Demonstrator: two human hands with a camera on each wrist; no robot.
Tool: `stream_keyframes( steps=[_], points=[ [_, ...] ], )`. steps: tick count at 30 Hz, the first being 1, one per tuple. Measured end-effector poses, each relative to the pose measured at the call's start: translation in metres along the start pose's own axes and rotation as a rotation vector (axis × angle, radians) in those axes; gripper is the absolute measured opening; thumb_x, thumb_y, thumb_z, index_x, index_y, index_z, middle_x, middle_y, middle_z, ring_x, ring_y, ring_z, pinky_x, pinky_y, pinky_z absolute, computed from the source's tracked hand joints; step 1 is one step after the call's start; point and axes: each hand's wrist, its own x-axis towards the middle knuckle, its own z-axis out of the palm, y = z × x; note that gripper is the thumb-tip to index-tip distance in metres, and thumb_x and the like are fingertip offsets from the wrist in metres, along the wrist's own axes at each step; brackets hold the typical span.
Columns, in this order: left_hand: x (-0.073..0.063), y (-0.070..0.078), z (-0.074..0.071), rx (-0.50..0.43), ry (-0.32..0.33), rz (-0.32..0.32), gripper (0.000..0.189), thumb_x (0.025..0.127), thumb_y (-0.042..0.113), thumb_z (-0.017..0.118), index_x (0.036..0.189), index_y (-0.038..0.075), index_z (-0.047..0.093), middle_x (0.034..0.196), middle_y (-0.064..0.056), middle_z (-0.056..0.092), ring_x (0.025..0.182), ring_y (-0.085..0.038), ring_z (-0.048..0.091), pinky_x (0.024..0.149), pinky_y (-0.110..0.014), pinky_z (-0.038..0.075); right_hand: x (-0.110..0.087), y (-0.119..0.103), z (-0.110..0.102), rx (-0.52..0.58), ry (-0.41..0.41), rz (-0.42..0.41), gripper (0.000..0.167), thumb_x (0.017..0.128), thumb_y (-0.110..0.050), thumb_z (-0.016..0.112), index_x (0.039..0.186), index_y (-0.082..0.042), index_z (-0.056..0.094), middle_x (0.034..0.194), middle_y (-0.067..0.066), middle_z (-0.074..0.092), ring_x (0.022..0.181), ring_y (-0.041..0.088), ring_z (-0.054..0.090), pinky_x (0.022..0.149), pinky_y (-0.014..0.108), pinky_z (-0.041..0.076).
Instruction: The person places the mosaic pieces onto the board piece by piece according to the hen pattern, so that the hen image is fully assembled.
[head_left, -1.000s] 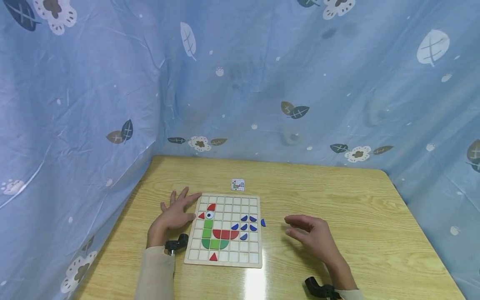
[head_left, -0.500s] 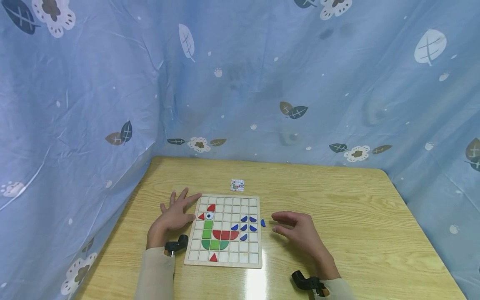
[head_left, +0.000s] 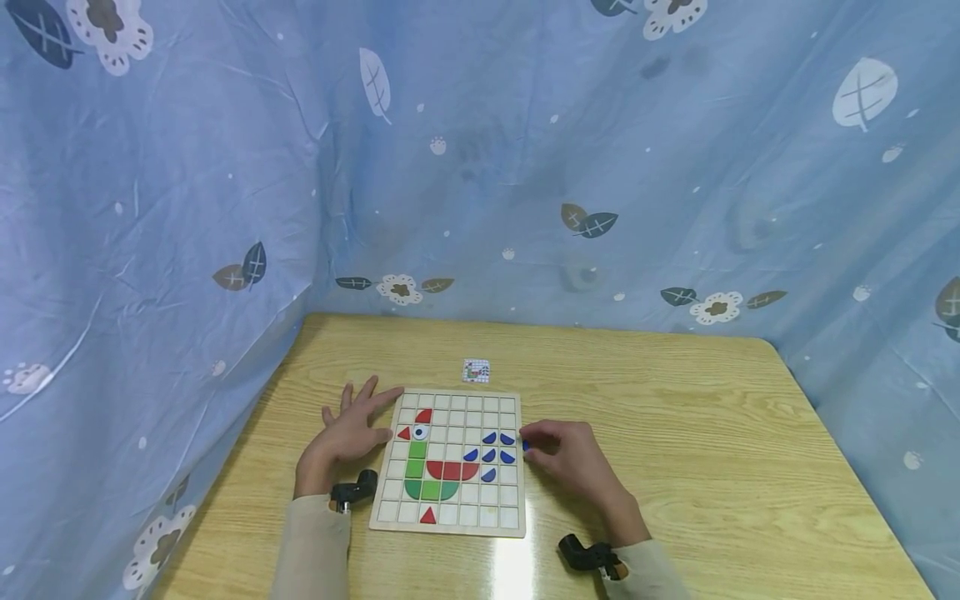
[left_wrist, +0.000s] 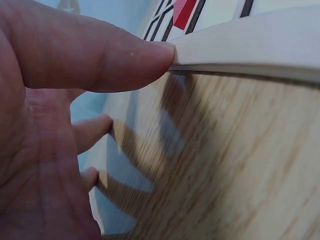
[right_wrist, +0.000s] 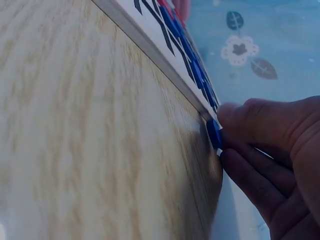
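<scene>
A wooden grid board (head_left: 450,528) lies on the table, bearing a bird made of flat coloured pieces: green squares (head_left: 416,450), a red crest piece (head_left: 424,415), an eye tile (head_left: 420,432) and several blue half-circles (head_left: 489,456). My left hand (head_left: 348,429) rests at the board's left side, fingers spread; the thumb tip touches the edge in the left wrist view. Beside the right edge, my right hand (head_left: 570,454) pinches a blue half-circle piece (right_wrist: 214,133) between thumb and fingers, low at the tabletop. In the head view the fingers cover most of this piece.
A small picture card (head_left: 476,371) showing a similar bird on a grid lies behind the board. The wooden table (head_left: 675,400) reaches back to a blue patterned curtain (head_left: 480,167). Each wrist carries a black camera mount (head_left: 581,553).
My right hand has moved left across the table to the loose blue half-circle and now has it between its fingertips. The left hand and the board have stayed in place.
</scene>
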Motion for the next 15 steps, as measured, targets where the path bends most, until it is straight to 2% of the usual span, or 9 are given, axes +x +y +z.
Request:
stream_keyframes(
  steps=[8, 15],
  points=[
    [-0.0003, 0.0006, -0.0009, 0.005, 0.002, 0.002, 0.076, 0.097, 0.011, 0.07, 0.169, 0.022, 0.045, 0.183, -0.025, 0.002, 0.164, -0.059, -0.021, 0.114, -0.088, -0.022, 0.0028, -0.0045, 0.0079, -0.005, 0.026, -0.006, 0.028, 0.088, 0.005, 0.085, 0.111, -0.011, 0.085, 0.111, -0.002, 0.085, 0.103, 0.015, 0.08, 0.092, 0.032, 0.065],
    [0.0, 0.0008, -0.0005, 0.014, -0.001, 0.006, 0.076, 0.098, 0.011, 0.069, 0.169, 0.022, 0.045, 0.183, -0.026, 0.002, 0.163, -0.059, -0.02, 0.114, -0.089, -0.021, 0.0017, -0.0066, 0.0089, -0.044, 0.05, -0.027, 0.026, 0.088, 0.007, 0.084, 0.106, -0.011, 0.085, 0.107, -0.001, 0.085, 0.1, 0.016, 0.08, 0.089, 0.031, 0.066]
  ],
)
